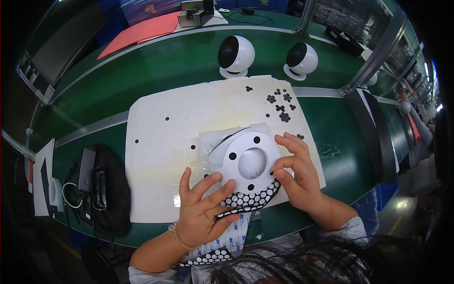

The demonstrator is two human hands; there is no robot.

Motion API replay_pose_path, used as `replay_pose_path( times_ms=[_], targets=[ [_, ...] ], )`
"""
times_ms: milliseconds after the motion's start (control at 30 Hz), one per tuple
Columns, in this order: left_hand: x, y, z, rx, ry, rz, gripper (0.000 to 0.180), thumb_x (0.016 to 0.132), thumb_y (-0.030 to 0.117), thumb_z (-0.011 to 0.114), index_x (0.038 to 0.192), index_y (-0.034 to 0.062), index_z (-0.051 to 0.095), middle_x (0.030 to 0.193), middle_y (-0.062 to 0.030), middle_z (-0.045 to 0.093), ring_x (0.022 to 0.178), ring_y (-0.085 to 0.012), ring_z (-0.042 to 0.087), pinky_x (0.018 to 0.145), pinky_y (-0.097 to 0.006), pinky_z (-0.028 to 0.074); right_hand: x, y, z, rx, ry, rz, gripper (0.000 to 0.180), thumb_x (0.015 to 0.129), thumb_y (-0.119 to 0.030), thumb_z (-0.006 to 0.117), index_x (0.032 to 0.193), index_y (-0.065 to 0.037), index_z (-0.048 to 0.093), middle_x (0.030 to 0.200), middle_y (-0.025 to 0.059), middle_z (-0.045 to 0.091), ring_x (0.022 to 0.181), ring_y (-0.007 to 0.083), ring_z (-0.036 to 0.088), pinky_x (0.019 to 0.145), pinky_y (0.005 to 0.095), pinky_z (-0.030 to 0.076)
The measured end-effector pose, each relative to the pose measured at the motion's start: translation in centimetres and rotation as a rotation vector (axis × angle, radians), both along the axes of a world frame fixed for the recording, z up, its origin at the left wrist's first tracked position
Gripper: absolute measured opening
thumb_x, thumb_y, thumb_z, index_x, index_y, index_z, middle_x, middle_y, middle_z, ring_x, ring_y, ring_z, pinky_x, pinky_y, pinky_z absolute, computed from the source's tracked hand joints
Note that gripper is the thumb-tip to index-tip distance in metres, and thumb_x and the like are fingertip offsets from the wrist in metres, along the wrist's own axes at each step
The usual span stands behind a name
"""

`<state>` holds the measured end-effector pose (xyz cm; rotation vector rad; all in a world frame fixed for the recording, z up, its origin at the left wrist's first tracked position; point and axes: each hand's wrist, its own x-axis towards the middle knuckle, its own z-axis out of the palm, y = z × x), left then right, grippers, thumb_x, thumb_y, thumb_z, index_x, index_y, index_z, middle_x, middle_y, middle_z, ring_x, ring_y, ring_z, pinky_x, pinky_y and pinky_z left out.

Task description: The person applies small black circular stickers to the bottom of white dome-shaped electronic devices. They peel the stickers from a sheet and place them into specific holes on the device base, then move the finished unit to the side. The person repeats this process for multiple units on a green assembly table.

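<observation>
**White disc pinned between two hands on the bench mat**

White plastic, ring-shaped with a round hollow at its centre and four dark dots on its face, the disc (250, 161) lay flat on a pale mat (161, 137). It sat between both hands, slightly nearer the right. The right hand (298, 177) came in from the disc's right edge, thumb and forefinger pinched together at the rim; whether they gripped a small dot could not be told. The left hand (201, 210) lay below and left of the disc, fingers half spread, fingertips touching its lower rim and pressing on a black sheet of white round stickers (250, 199) tucked under that edge. Loose black clover-shaped pieces (281, 106) dotted the mat's far right corner. Beyond the mat, two white ball-shaped cameras (235, 56) stood on the green workbench (156, 66), a black pouch (111, 189) at left.
</observation>
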<state>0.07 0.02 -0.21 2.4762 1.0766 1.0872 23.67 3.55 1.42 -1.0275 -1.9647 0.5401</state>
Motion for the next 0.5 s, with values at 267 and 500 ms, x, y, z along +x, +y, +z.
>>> replay_pose_path(
  times_ms=[267,500],
  targets=[
    [0.1,-0.1,0.1,-0.017,0.000,0.008,0.017,0.071,0.029,0.067,0.069,0.0116,0.067,0.119,-0.0003,0.056,0.118,-0.0234,0.041,0.103,-0.053,0.010,0.0,0.0,-0.8,-0.055,0.123,0.018,0.006,0.080,-0.011,0.058,0.085,-0.007,0.059,0.124,0.0133,0.045,0.120,0.0337,0.035,0.098,0.0423,0.027],
    [0.1,-0.1,0.1,-0.009,0.005,0.017,0.017,0.071,0.028,0.067,0.070,0.0113,0.067,0.118,-0.0007,0.056,0.117,-0.0238,0.042,0.102,-0.053,0.011,-0.4,0.0,-1.2,-0.008,0.122,-0.007,0.007,0.079,-0.007,0.058,0.085,-0.006,0.057,0.121,0.0135,0.046,0.119,0.0330,0.036,0.097,0.0415,0.029]
  ],
)
